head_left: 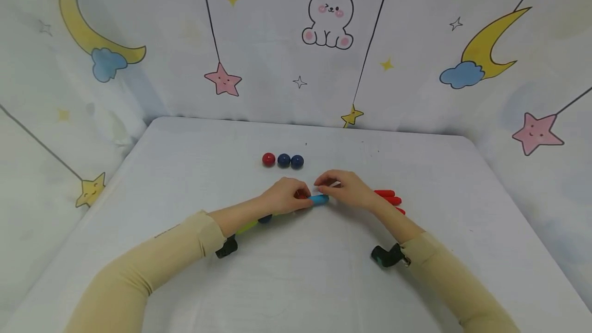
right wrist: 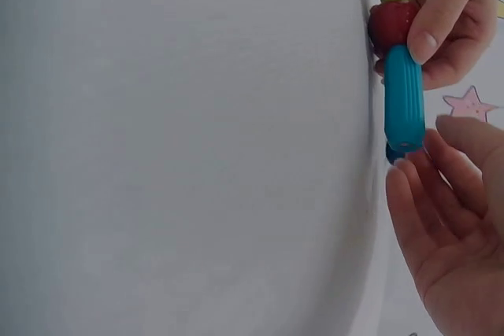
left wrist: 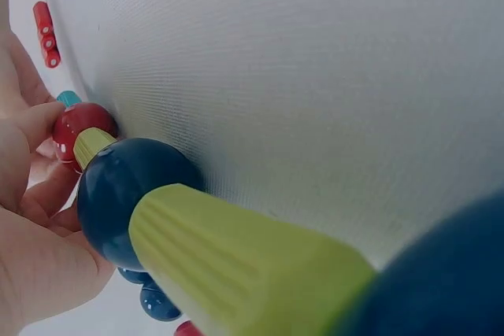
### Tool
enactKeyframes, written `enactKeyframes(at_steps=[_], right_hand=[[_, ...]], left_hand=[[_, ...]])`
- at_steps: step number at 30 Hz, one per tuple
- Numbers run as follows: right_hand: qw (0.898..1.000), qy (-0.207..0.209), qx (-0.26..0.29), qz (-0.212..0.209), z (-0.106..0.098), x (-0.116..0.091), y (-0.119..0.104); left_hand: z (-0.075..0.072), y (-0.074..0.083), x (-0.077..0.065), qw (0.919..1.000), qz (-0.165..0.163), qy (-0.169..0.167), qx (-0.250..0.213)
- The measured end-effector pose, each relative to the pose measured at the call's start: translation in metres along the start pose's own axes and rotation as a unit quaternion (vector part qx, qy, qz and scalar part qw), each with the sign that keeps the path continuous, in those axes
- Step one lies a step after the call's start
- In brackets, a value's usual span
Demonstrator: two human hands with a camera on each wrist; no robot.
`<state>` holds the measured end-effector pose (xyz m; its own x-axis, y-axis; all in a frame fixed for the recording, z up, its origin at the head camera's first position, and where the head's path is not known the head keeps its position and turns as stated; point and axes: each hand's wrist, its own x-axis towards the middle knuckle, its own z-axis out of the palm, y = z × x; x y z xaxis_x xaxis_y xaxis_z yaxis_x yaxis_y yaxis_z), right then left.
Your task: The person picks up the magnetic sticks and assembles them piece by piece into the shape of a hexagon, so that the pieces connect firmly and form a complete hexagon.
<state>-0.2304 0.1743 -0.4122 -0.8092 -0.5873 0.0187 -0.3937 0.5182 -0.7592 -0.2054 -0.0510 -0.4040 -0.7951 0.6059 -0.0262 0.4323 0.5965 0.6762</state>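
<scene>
While the left hand grips a glossy red ball against a ridged turquoise plastic stick, the right hand has loosely curved, parted fingers by the stick's far end (touching or not, I cannot tell). The left arm partly hides the chain around eight o'clock from its hand; in the left wrist view, a shiny dark blue ball is cut off. Slim red sticks, partly covered, lie between three and four o'clock from the right hand. Lettering on the beige fabric sleeve is unreadable.
</scene>
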Motion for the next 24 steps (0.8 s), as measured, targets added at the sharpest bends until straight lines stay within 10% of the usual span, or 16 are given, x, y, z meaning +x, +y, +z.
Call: enactKeyframes(at_steps=[11,24], right_hand=[[0.994,0.069,0.002,0.087,0.011,0.05,0.001],[0.992,0.089,-0.056,0.065,0.025,0.078,-0.013]], left_hand=[[0.001,-0.005,-0.002,0.9999,0.007,0.003,-0.014],[0.001,-0.003,-0.002,0.9995,0.026,0.016,0.002]])
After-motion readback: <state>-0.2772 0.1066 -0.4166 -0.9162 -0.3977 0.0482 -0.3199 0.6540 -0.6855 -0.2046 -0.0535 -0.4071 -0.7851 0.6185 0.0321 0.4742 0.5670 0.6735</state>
